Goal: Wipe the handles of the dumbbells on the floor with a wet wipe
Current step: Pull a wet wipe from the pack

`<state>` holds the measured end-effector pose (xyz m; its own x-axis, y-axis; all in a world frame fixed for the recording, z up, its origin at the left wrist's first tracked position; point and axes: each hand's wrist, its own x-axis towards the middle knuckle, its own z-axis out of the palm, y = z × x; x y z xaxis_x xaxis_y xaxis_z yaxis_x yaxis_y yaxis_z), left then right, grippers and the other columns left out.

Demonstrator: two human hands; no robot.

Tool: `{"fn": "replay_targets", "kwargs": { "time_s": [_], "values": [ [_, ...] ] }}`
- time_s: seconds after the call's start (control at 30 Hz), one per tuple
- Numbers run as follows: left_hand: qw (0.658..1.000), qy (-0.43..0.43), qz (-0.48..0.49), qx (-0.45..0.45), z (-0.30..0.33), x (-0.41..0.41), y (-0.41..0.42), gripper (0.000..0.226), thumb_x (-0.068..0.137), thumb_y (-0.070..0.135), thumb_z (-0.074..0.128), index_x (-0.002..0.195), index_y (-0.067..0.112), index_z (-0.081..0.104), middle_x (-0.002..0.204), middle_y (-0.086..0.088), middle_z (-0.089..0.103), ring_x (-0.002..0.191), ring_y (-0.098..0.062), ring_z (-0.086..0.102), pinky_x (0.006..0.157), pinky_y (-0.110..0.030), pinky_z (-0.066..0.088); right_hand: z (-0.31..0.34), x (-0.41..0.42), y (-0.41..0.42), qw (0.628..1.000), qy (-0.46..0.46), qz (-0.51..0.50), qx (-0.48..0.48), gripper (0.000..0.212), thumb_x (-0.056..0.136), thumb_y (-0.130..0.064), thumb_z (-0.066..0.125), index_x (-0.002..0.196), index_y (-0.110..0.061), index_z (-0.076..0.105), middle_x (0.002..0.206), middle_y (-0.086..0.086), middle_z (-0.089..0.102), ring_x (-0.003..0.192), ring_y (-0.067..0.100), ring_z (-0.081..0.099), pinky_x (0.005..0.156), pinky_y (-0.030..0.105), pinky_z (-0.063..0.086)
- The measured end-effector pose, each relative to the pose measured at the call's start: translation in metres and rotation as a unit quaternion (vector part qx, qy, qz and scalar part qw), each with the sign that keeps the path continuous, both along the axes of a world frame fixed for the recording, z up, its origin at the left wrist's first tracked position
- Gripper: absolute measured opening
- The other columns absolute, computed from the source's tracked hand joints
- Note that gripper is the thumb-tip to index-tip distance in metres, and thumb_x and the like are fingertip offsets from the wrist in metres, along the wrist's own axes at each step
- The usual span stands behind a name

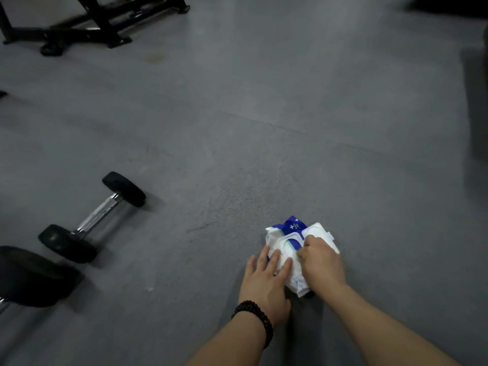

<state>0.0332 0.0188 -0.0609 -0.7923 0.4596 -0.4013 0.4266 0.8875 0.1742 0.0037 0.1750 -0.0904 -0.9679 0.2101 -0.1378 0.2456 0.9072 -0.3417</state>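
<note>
A white and blue pack of wet wipes (pixel 291 231) lies on the grey floor (pixel 264 128) in front of me. My left hand (pixel 266 281) presses flat on the pack's near left side, fingers straight. My right hand (pixel 320 261) is curled over the pack's opening, its fingertips pinching at the lid area; what they hold is hidden. A small dumbbell (pixel 92 216) with black ends and a chrome handle lies on the floor to the left. Closer, at the left edge, a larger dumbbell (pixel 31 276) shows one black end.
A black metal frame of gym equipment (pixel 92 19) stands on the floor at the far left. Dark shapes sit at the right edge (pixel 478 101) and top right corner. A dark bead bracelet (pixel 254 317) circles my left wrist.
</note>
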Motion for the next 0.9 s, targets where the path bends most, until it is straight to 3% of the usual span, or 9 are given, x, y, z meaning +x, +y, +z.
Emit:
{"fn": "replay_targets", "kwargs": {
  "time_s": [0.07,0.17,0.3,0.43,0.57,0.73,0.9],
  "values": [
    [1.000,0.001,0.005,0.000,0.000,0.000,-0.001,0.078,0.091,0.043,0.046,0.157,0.028,0.006,0.166,-0.007,-0.001,0.150,-0.027,-0.016,0.119,-0.049,-0.008,0.004,-0.002,-0.005,0.999,-0.003,0.034,0.024,0.012,0.090,-0.021,0.056,0.079,-0.019,0.058,0.087,-0.002,0.056,0.084,0.019,0.058,0.063,0.027,0.030],
    [1.000,0.001,0.008,0.001,0.002,-0.001,0.000,0.078,0.091,0.042,0.046,0.157,0.026,0.008,0.165,-0.007,-0.001,0.150,-0.026,-0.016,0.119,-0.049,-0.009,0.000,0.004,-0.008,0.986,0.005,0.129,0.102,0.023,0.056,0.000,0.080,0.062,-0.009,0.060,0.067,0.008,0.056,0.061,0.025,0.055,0.048,0.035,0.043],
    [1.000,-0.001,0.006,-0.007,0.002,-0.001,0.000,0.078,0.091,0.042,0.047,0.157,0.027,0.007,0.165,-0.006,-0.001,0.150,-0.027,-0.016,0.118,-0.049,-0.009,-0.005,0.006,-0.004,0.969,-0.015,0.167,0.183,0.018,0.060,0.005,0.074,0.068,-0.004,0.061,0.074,0.014,0.054,0.071,0.028,0.052,0.059,0.037,0.045],
    [1.000,-0.006,0.008,-0.015,0.005,0.000,0.002,0.078,0.091,0.042,0.046,0.157,0.026,0.007,0.165,-0.008,-0.001,0.150,-0.027,-0.015,0.120,-0.051,-0.007,0.014,0.013,-0.003,0.987,0.025,0.125,0.097,0.030,0.052,0.007,0.080,0.071,-0.002,0.059,0.074,0.014,0.052,0.066,0.029,0.055,0.052,0.032,0.045],
    [1.000,-0.002,0.017,-0.009,0.005,-0.001,0.004,0.077,0.090,0.038,0.047,0.156,0.025,0.010,0.165,-0.009,0.001,0.151,-0.027,-0.013,0.120,-0.050,-0.004,0.035,0.007,-0.001,0.997,0.031,-0.036,-0.066,0.001,0.093,-0.007,0.048,0.094,-0.008,0.048,0.096,0.004,0.042,0.084,0.027,0.047,0.070,0.033,0.031],
    [1.000,-0.017,0.014,-0.018,0.009,-0.001,0.003,0.080,0.090,0.038,0.050,0.157,0.026,0.007,0.165,-0.007,-0.003,0.150,-0.026,-0.014,0.121,-0.050,-0.005,0.051,0.004,-0.002,0.979,0.089,-0.096,-0.156,0.014,0.101,-0.015,0.038,0.088,-0.014,0.039,0.073,0.000,0.046,0.069,0.028,0.044,0.061,0.036,0.027],
    [0.999,-0.027,0.015,-0.020,0.008,-0.001,0.002,0.083,0.089,0.038,0.052,0.157,0.028,0.005,0.165,-0.005,-0.004,0.150,-0.026,-0.013,0.120,-0.048,-0.005,0.072,0.001,-0.004,0.954,0.187,-0.107,-0.207,0.010,0.100,-0.011,0.044,0.091,-0.015,0.041,0.071,0.007,0.052,0.062,0.027,0.040,0.058,0.036,0.026]
  ]
}}
